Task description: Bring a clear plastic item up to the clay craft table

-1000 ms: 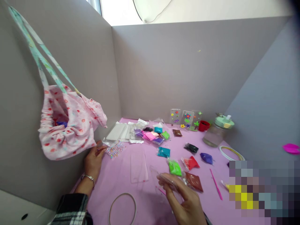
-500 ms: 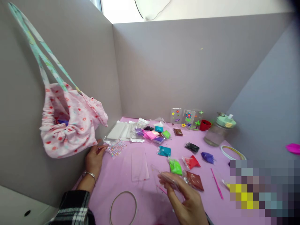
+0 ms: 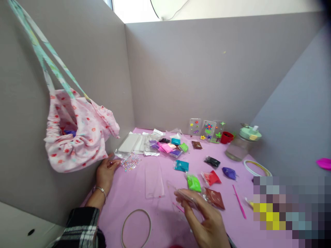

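Near the pink table's (image 3: 134, 193) front edge, the right hand (image 3: 207, 224) pinches a thin clear plastic packet (image 3: 186, 196), seemingly light, slippery; best held by its edges. The left hand (image 3: 106, 172) rests slack beside the beaded sticker sheet (image 3: 130, 162).

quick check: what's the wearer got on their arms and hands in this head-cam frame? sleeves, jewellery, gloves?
No gloves: both hands are bare. The left hand has a thin silver bangle at the wrist, and behind it a black-and-white plaid sleeve covers the forearm. The right hand shows no ring or band; its wrist and any sleeve are cut off by the frame edge.
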